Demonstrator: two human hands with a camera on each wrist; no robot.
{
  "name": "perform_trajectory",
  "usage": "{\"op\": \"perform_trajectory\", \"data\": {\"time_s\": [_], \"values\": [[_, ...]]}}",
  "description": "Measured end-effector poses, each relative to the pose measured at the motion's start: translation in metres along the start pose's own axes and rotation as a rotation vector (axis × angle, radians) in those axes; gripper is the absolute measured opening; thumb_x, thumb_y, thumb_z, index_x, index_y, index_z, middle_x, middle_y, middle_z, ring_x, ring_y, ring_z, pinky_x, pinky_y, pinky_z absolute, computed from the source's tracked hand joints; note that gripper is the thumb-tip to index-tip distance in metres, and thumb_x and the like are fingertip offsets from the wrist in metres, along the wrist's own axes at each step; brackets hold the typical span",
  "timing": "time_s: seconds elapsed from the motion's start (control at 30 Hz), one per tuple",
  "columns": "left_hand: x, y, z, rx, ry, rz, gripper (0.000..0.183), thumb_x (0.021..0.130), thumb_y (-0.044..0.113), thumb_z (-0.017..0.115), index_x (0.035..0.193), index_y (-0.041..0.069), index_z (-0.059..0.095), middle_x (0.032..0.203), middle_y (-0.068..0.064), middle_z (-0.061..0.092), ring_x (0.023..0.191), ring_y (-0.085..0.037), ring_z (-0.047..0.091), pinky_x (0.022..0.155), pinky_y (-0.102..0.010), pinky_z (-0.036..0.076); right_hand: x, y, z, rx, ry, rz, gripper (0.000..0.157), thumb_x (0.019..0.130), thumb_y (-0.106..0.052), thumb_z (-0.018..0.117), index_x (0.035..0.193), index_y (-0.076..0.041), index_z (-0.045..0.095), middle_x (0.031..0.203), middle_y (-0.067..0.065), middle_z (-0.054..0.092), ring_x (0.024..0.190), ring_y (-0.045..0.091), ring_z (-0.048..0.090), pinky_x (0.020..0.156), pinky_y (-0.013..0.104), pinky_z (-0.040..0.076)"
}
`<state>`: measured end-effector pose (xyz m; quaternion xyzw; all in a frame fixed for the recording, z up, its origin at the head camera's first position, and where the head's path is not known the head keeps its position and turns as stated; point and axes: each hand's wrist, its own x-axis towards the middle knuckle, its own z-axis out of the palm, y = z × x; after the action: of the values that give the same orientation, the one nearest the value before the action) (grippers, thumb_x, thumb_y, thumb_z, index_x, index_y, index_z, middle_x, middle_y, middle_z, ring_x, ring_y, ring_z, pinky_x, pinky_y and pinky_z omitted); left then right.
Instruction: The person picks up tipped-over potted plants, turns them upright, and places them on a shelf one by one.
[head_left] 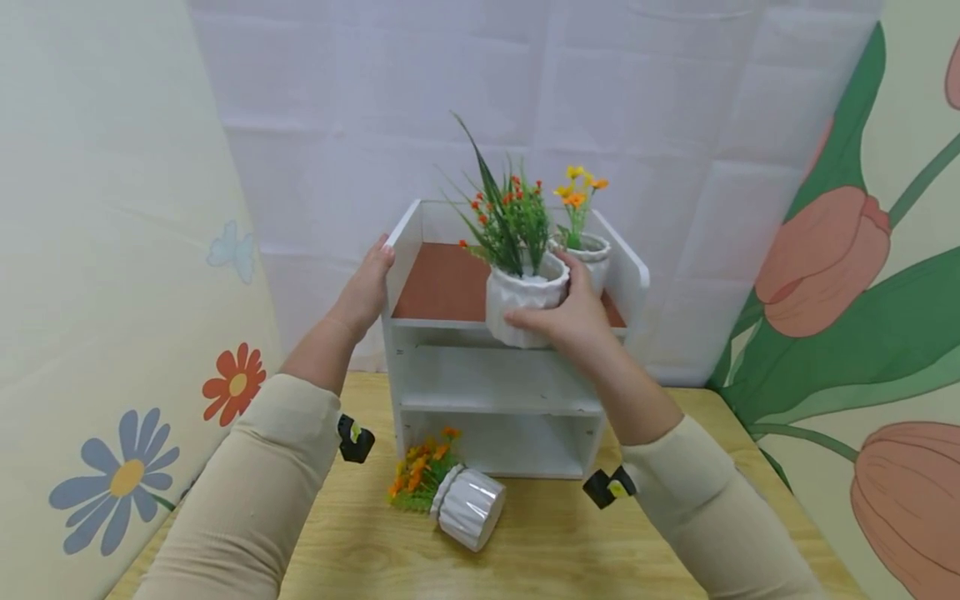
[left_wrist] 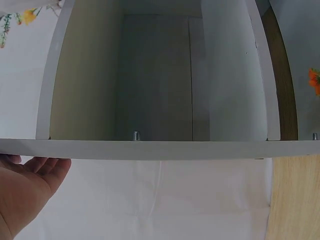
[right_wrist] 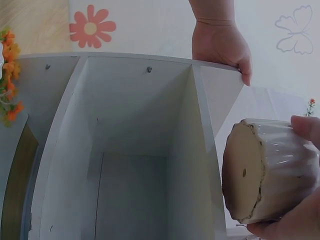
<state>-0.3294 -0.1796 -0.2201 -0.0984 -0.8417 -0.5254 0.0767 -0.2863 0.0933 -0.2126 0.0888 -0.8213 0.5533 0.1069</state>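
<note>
My right hand [head_left: 577, 321] grips a white ribbed flowerpot [head_left: 521, 308] holding green grass and small red flowers, with the thumb and fingers on opposite sides. The pot overlaps the front edge of the white shelf unit's [head_left: 495, 379] brown top board [head_left: 442, 279]. Its flat underside with a small hole faces the right wrist view [right_wrist: 242, 172]. At the unit's left side panel [head_left: 403, 250], my left hand [head_left: 366, 287] rests against the outer face, fingertips at the upper edge. A second white pot with yellow-orange flowers [head_left: 592, 258] stands on the top board at the right, partly hidden.
A third white pot [head_left: 468, 508] lies on its side on the wooden table [head_left: 547, 542], its orange flowers [head_left: 423, 471] pointing left, before the unit's lower shelf. White cloth [head_left: 315, 133] hangs behind, and flower-painted panels [head_left: 847, 275] stand on both sides.
</note>
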Motion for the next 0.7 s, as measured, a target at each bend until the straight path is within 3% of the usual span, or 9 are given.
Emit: {"op": "perform_trajectory", "data": {"time_s": [0.7], "values": [[0.002,-0.004,-0.002,0.012,0.010,0.001,0.062,0.104,0.047,0.009,0.159,0.023,-0.005,0.166,-0.013,0.003,0.150,-0.039,0.011,0.117,-0.066,0.011,0.041,0.001,0.021,0.009,0.023,0.015,0.109,0.072,-0.025,0.087,0.155,-0.019,0.016,0.154,0.014,0.035,0.139,0.027,0.038,0.113,0.042,0.037]]}}
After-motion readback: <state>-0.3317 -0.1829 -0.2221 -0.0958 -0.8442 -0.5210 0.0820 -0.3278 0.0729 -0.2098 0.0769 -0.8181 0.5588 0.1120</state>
